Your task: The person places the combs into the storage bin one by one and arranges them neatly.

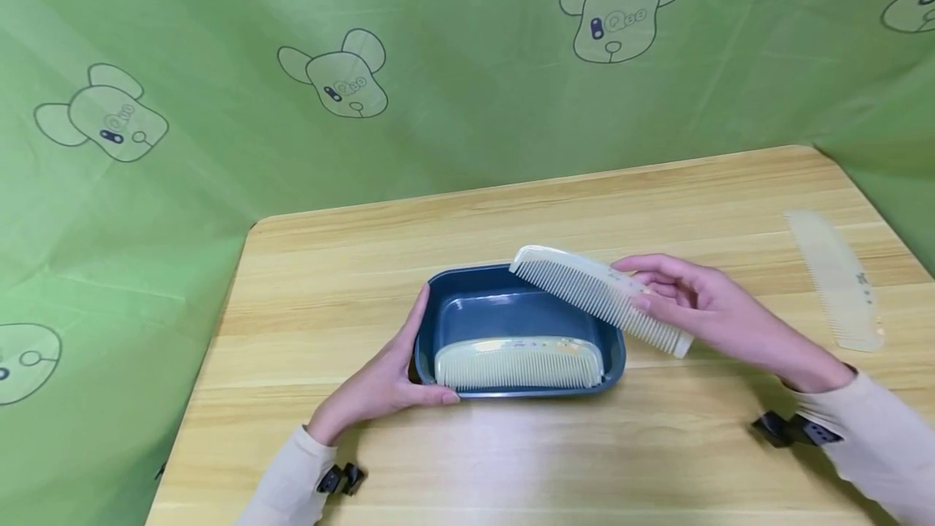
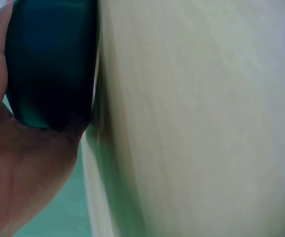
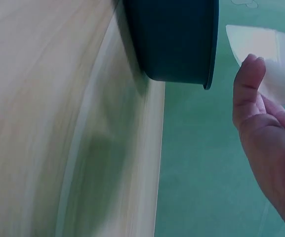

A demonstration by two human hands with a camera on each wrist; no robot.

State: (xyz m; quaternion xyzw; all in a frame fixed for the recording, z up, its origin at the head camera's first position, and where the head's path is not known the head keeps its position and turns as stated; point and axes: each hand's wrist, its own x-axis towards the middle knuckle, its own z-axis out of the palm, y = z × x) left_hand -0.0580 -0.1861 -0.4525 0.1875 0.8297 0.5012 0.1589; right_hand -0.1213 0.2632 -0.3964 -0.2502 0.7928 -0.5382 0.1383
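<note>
A dark blue rectangular box (image 1: 497, 315) sits on the table, and a pale comb (image 1: 519, 365) lies inside along its near wall. My left hand (image 1: 383, 376) holds the box by its left end, thumb at the near rim and fingers along the left side. In the left wrist view the palm (image 2: 28, 163) is against the box wall (image 2: 53, 64). My right hand (image 1: 694, 299) pinches a second pale comb (image 1: 577, 282) between thumb and fingers. This comb is tilted, its far end above the box's far right rim. The right wrist view shows the comb (image 3: 261, 49) raised beside the box (image 3: 177, 44).
A third pale comb (image 1: 840, 282) lies on the wooden table (image 1: 351, 266) near its right edge. A green cloth (image 1: 467, 120) with printed bear heads hangs behind and beside the table. Dark devices (image 1: 796, 428) sit at both wrists.
</note>
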